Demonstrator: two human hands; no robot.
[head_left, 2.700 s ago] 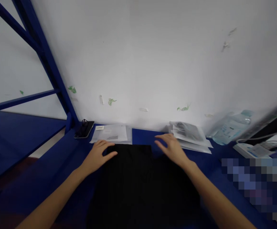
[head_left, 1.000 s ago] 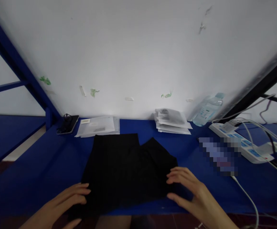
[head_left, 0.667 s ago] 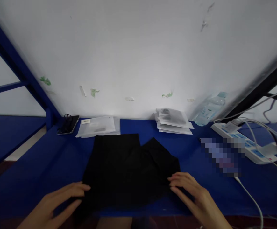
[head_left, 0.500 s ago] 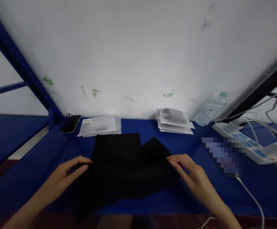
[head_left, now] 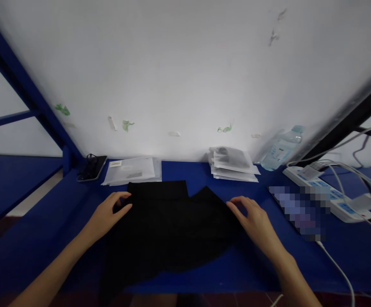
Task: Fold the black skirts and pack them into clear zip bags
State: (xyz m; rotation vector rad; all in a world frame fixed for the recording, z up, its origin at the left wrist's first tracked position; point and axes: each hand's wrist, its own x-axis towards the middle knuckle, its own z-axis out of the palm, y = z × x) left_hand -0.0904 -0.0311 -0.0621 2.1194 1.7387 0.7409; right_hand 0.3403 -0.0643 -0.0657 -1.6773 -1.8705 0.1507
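A black cloth garment (head_left: pixel 172 230) lies spread on the blue table (head_left: pixel 60 213), its lower left part reaching the front edge. At the garment's upper left edge is my left hand (head_left: pixel 110 213), thumb and fingers apart with a gap between them. My right hand (head_left: pixel 252 219) is at the garment's right edge, its thumb and fingertips close together at the cloth, apparently pinching it. The dark fabric shows little detail.
Along the wall are a phone with a black cable (head_left: pixel 92 167), flat white packets (head_left: pixel 131 170), stacked zip bags (head_left: pixel 233 164) and a clear bottle (head_left: pixel 281 149). To the right lie a blurred-out phone (head_left: pixel 294 211), a power strip (head_left: pixel 329 194) and white cables.
My left hand has moved up and forward along the garment and its fingers have parted. My right hand has risen slightly. The cloth's folded upper part now lies flatter and farther forward.
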